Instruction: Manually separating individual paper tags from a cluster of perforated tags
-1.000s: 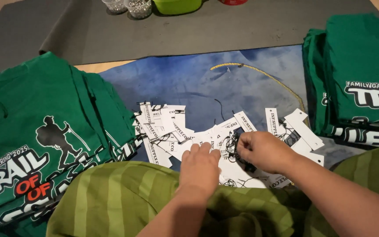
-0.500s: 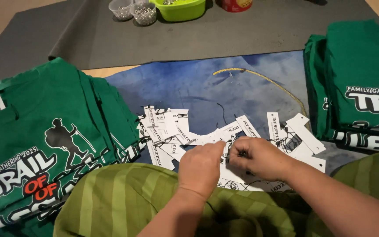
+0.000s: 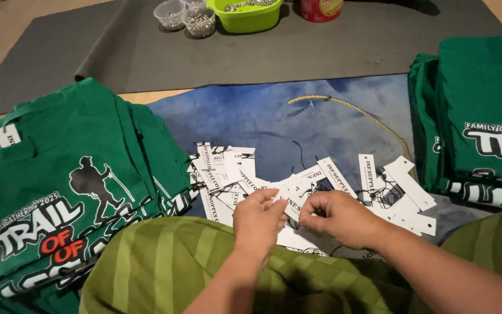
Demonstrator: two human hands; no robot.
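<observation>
A small white card tag [image 3: 290, 200], flat and rectangular with dark print, was pinched between the fingertips of the left hand [image 3: 258, 220] and the right hand [image 3: 337, 218], both hands being closed on it just above a loose heap of similar paper tags [image 3: 228, 168] with thin black strings. The heap was spread over a blue, mottled cloth [image 3: 262, 116] that looked smooth and slightly creased, and a thin yellow cord [image 3: 355, 110] was curved across that cloth. A stack of green cotton T-shirts [image 3: 59, 174] with a white, red and black hiker print was laid to the left, and a second folded stack of green shirts [image 3: 483, 116] was placed to the right, cut off by the frame edge. A lap covered in olive-green striped fabric [image 3: 164, 261] was seen in the foreground, hiding the near edge of the tag pile. At the far side, on a dark grey mat [image 3: 321, 46], two clear plastic cups [image 3: 184, 16] of small metallic pieces, a lime-green bowl [image 3: 245, 17] and a red container [image 3: 321, 9] were only partly in view; what the small pieces were could not be made out.
</observation>
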